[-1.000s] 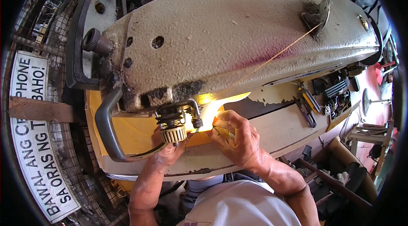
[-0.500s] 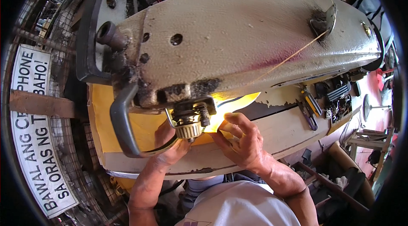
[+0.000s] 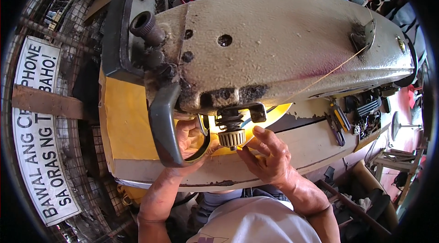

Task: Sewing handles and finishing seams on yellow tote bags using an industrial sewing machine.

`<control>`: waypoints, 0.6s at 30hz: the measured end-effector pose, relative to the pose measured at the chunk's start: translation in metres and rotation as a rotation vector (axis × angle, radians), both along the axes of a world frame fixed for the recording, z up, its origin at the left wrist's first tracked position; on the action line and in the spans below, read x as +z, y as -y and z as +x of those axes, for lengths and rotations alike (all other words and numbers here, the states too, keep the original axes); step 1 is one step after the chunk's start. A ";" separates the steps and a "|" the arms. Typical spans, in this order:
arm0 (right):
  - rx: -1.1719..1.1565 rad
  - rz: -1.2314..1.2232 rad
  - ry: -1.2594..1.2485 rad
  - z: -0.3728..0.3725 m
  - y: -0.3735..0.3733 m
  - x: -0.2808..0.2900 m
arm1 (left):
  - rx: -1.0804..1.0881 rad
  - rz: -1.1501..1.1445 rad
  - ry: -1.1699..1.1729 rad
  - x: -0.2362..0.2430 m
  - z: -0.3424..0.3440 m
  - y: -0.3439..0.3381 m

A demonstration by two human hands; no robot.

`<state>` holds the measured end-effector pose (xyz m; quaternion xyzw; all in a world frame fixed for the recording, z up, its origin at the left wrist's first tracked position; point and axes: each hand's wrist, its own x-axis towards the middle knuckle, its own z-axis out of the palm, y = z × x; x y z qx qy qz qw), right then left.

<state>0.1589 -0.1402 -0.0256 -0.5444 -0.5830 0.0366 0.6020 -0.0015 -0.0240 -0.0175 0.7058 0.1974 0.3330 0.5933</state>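
Note:
A tan sewing machine (image 3: 283, 42) fills the middle, with a ribbed tension knob (image 3: 232, 138) at its front. Beneath it lies a yellow sheet (image 3: 125, 119), brightly lit near the knob. My left hand (image 3: 185, 144) reaches behind the dark curved lever (image 3: 163, 124), its fingers curled toward the thumb at the sheet; the lever and knob hide the fingertips in part. Just right of the knob, my right hand (image 3: 270, 158) has its thumb against a yellow edge, fingers bent over it. A pale thread (image 3: 334, 70) runs down along the machine head.
Yellow-handled pliers (image 3: 339, 117) and a tray of small parts (image 3: 366, 126) lie on the tabletop at right. Wire mesh with a white sign (image 3: 39, 128) and a wooden slat (image 3: 48, 102) stands at left. A wooden stool (image 3: 395, 156) is at far right.
The machine appears farther right in the picture, while the sign barely shifts. My left fingers now show more beside the lever, and my right hand has moved slightly right.

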 end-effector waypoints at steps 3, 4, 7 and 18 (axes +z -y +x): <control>0.005 -0.018 0.036 0.001 0.000 0.002 | -0.004 0.032 0.008 -0.001 0.001 -0.002; 0.006 -0.004 0.044 0.001 0.000 0.003 | -0.017 0.071 0.020 -0.001 0.001 -0.002; 0.004 -0.001 0.050 0.001 -0.001 0.004 | -0.072 0.166 0.057 -0.002 0.001 -0.005; 0.051 -0.497 -0.476 -0.001 0.003 0.016 | -0.095 -0.223 -0.177 0.013 0.008 -0.006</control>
